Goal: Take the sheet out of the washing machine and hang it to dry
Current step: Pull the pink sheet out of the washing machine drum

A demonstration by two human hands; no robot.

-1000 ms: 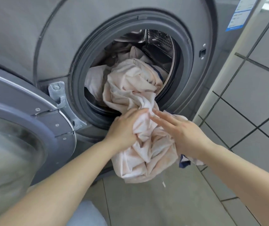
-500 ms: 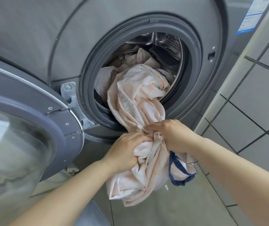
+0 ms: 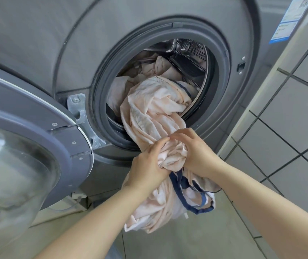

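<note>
At far left the round glass door (image 3: 16, 165) stands swung open on its hinge (image 3: 78, 109). Next comes the grey washing machine (image 3: 59, 34), whose drum (image 3: 190, 53) holds crumpled pale fabric (much of it in shadow). The pale peach sheet (image 3: 153, 109) spills over the rubber seal (image 3: 101, 101) and hangs down toward the floor (image 3: 215, 240), a blue-edged part dangling. The left hand (image 3: 147, 167) and right hand (image 3: 196, 152) both grip it, fingers curled into the bunched cloth. Tiled wall (image 3: 289, 118) at right.
</note>
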